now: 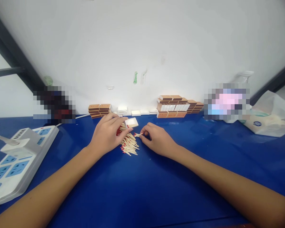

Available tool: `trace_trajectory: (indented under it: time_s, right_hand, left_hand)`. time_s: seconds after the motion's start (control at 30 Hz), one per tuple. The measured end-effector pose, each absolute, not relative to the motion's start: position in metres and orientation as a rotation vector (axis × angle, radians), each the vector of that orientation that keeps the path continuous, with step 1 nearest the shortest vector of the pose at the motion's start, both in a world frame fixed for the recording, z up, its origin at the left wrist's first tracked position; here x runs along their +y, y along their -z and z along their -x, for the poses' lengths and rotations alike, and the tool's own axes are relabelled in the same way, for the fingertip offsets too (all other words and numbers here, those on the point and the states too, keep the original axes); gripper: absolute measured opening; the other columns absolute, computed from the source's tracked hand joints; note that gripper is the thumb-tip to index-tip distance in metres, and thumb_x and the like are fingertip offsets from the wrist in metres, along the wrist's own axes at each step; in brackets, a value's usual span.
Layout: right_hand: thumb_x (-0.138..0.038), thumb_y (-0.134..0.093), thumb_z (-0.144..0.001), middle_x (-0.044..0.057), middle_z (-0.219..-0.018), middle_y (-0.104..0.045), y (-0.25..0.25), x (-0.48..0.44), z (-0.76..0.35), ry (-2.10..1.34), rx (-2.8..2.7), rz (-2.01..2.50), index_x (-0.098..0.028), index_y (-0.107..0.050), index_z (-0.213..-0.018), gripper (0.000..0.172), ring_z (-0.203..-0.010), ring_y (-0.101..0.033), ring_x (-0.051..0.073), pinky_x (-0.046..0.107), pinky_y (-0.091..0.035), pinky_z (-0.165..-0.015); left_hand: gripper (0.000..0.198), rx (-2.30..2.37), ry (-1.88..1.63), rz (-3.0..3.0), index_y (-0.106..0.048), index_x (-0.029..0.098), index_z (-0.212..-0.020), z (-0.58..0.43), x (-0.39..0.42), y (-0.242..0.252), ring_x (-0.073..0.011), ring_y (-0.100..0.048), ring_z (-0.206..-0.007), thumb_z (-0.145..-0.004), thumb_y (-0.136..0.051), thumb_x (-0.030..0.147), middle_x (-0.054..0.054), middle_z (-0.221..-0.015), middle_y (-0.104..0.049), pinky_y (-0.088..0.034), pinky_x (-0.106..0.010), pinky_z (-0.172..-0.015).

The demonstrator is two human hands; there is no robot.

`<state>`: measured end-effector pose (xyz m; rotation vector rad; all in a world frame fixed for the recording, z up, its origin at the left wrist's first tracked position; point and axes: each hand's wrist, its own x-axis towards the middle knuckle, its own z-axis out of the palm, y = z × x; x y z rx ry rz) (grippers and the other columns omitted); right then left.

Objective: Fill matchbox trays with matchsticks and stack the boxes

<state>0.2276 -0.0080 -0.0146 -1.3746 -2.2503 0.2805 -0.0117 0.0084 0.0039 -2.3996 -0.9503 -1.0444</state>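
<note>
A pile of red-tipped matches (130, 146) lies on the blue table between my hands. My left hand (110, 130) is closed on a small white matchbox tray (132, 122), tilted above the far side of the pile, with a few red match heads at its near edge. Part of the heap is hidden under that hand. To the right of the pile, my right hand (156, 139) pinches a few matches (138, 135) between thumb and fingertips.
Brown matchboxes stand stacked against the wall, a small stack (100, 110) at left and a larger one (172, 107) at right. White trays (136, 112) lie between them. A white power strip (25, 164) occupies the left, a tissue pack (263, 123) the right. Two areas are blurred.
</note>
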Motion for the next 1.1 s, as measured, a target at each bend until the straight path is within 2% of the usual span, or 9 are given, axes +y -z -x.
trace_trajectory:
  time_s: [0.13, 0.4, 0.73, 1.0, 1.1]
  right_hand:
    - [-0.028, -0.061, -0.100, 0.004, -0.094, -0.063, 0.011, -0.006, -0.237, -0.301, -2.299, 1.436, -0.020, -0.065, -0.094, 0.011, -0.077, -0.059, 0.016, 0.029, -0.043, -0.069]
    - [-0.026, -0.049, -0.106, 0.007, -0.106, -0.062, 0.003, -0.011, -0.252, -0.346, -2.432, 1.438, -0.019, -0.060, -0.098, 0.015, -0.084, -0.061, 0.019, 0.033, -0.046, -0.076]
    - [-0.027, -0.054, -0.103, 0.004, -0.094, -0.059, 0.000, -0.008, -0.258, -0.218, -2.370, 1.219, -0.021, -0.067, -0.101, 0.015, -0.075, -0.055, 0.015, 0.029, -0.042, -0.070]
    - [-0.022, -0.057, -0.099, 0.005, -0.091, -0.062, -0.012, -0.008, -0.267, 0.028, -2.377, 1.236, -0.019, -0.069, -0.097, 0.013, -0.074, -0.057, 0.016, 0.029, -0.041, -0.067]
    - [-0.021, -0.056, -0.099, 0.005, -0.091, -0.062, -0.012, -0.008, -0.267, 0.024, -2.421, 1.216, -0.019, -0.069, -0.097, 0.013, -0.074, -0.057, 0.016, 0.029, -0.041, -0.067]
  left_hand:
    - [0.035, -0.954, 1.050, 2.388, -0.069, 0.015, -0.118, 0.011, 0.008, -0.004, -0.0266, -0.066, -0.098, -0.096, -0.069, 0.041, -0.009, -0.095, -0.074, -0.056, -0.043, -0.088]
    - [0.035, -0.927, 1.023, 2.446, -0.069, 0.014, -0.120, 0.007, 0.004, -0.004, -0.0263, -0.066, -0.095, -0.096, -0.068, 0.039, -0.010, -0.095, -0.075, -0.057, -0.043, -0.086]
    - [0.035, -0.909, 1.030, 2.473, -0.070, 0.012, -0.120, 0.007, 0.003, -0.004, -0.0261, -0.065, -0.095, -0.095, -0.070, 0.036, -0.009, -0.095, -0.075, -0.057, -0.043, -0.085]
    - [0.034, -0.899, 1.038, 2.472, -0.070, 0.013, -0.119, 0.006, 0.002, -0.005, -0.0261, -0.066, -0.095, -0.096, -0.070, 0.037, -0.009, -0.095, -0.076, -0.057, -0.044, -0.086]
    - [0.034, -0.901, 1.037, 2.473, -0.070, 0.013, -0.119, 0.006, 0.002, -0.004, -0.0261, -0.066, -0.096, -0.095, -0.070, 0.037, -0.009, -0.096, -0.076, -0.057, -0.044, -0.087]
